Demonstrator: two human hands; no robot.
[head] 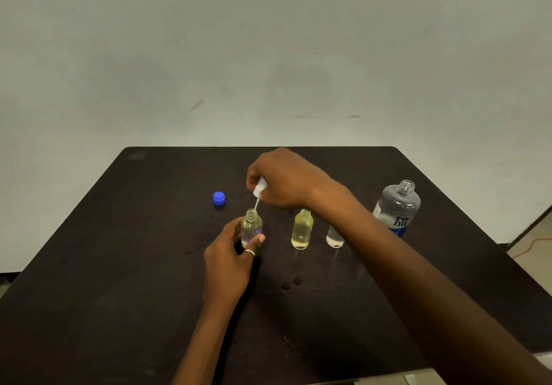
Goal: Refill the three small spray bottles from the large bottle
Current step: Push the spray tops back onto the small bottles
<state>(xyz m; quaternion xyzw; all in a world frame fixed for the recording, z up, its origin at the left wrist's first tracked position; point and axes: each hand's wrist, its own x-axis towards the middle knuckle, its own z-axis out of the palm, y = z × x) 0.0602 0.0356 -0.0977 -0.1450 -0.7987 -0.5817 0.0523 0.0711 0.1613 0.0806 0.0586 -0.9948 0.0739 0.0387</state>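
Hands meet at the leftmost of three small bottles standing in a row on the dark brown table [119, 265]. The left hand [228, 262], a silver ring [250, 252] on one finger, curls thumb and fingers round the small clear round-shouldered bottle [251, 228] and holds it upright on the tabletop. The right hand [286, 180] pinches a white plastic spray top [259, 189] just above that bottle's open neck. Its thin dip tube slants down to the mouth; whether the tip is inside, I cannot tell. To the right stands an uncapped small yellow-tinted bottle [302, 231], then a third small clear bottle [335, 238], its upper part hidden behind the right forearm. The large clear bottle with a blue label [397, 208] stands uncapped near the table's right edge. A blue screw cap [219, 198] lies off to the left, apart from the row.
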